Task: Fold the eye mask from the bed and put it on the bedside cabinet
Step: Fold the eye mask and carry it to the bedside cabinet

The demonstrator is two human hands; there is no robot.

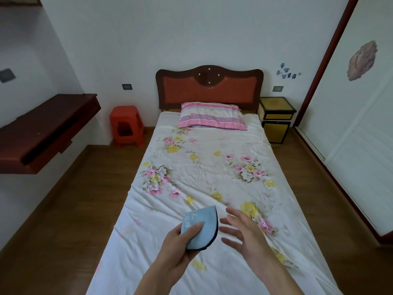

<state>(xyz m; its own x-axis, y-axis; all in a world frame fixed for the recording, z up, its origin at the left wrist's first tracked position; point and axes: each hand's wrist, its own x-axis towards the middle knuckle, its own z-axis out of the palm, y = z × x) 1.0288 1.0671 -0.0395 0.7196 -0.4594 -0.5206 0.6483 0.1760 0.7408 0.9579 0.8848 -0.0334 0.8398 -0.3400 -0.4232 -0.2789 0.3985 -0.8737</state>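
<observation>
Left hand (178, 248): closed on the mask (200, 227), thumb pressed on its light-blue face, fingers behind. The mask is folded in half, dark edging along its curved side, white print on the upper part. It is held in the air above the foot end of the bed (148, 241), clear of the sheet.

Right hand (242, 233): open, fingers spread, palm turned toward the mask, just beside it and not touching. It holds nothing.

Bed: floral sheet, bare over its middle. A striped pillow (211, 116) lies at the head end, against the headboard (209, 88).

Cabinet (276, 118): stands at the bed's far right corner, yellow panels in a dark frame. Its top is visible; door shut, contents cannot be told.

A red stool (127, 125) stands off the far left corner.
</observation>
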